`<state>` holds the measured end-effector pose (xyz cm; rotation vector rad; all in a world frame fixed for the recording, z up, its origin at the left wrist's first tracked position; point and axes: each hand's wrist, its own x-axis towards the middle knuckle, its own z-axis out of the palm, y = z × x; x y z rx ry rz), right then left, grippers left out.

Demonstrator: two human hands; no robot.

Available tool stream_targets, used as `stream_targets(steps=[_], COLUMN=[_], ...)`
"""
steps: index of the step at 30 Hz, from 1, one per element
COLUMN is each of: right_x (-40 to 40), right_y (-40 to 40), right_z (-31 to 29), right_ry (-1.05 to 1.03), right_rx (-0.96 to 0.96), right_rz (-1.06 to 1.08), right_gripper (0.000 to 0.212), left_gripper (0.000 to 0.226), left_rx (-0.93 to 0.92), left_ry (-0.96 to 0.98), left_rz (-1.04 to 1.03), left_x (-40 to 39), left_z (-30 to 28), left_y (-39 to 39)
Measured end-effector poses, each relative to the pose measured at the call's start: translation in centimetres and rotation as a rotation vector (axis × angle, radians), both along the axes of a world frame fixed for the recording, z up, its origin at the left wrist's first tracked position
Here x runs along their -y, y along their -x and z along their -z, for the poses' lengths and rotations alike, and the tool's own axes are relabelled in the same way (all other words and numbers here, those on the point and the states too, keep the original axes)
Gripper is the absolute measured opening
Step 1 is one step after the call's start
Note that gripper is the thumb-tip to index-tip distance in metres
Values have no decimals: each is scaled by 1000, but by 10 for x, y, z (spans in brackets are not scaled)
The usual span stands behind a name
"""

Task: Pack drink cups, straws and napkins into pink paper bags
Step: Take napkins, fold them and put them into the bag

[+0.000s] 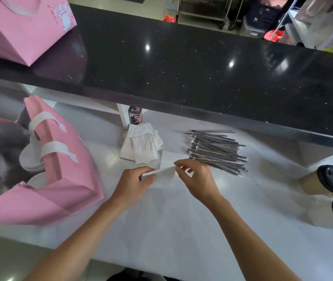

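**Napkin held over the white counter**

We pinch a white napkin (162, 173) between our left hand (135, 182) and right hand (195, 177), at frame centre. The napkin stack (141, 147) lies at 12 o'clock, straws (216, 152) at 2, the open pink bag (64, 175) at 9, lidded cups (332, 179) at 3.

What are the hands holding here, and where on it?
A white napkin. The left hand pinches its left end, and the right hand pinches its right edge, just in front of the napkin pile.
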<state>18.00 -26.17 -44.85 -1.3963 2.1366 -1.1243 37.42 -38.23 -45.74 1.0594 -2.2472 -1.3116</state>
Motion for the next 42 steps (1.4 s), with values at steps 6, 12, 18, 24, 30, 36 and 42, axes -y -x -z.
stream_targets(steps=[6, 12, 18, 24, 30, 36, 42], right_x=[30, 68, 67, 39, 8, 10, 29], right_y=[26, 28, 31, 31, 19, 6, 0], right_z=[26, 34, 43, 19, -25, -48, -55], right_ry=[-221, -432, -429, -252, -197, -107, -93], right_rx=[-271, -478, -543, -322, -183, -186, -144], right_rz=[-20, -118, -108, -105, -248, -301, -314], right_gripper=[38, 47, 24, 11, 10, 13, 14], left_gripper=[14, 13, 16, 16, 24, 16, 47], left_rx=[41, 90, 88, 35, 35, 31, 6], left_ry=[-16, -36, -17, 28, 35, -77, -471], left_rz=[-130, -122, -185, -253, -221, -171, -171], left_x=[8, 10, 14, 24, 28, 19, 11], left_z=[-1, -1, -4, -8, -20, -20, -8], left_y=[-14, -19, -20, -20, -9, -1, -3])
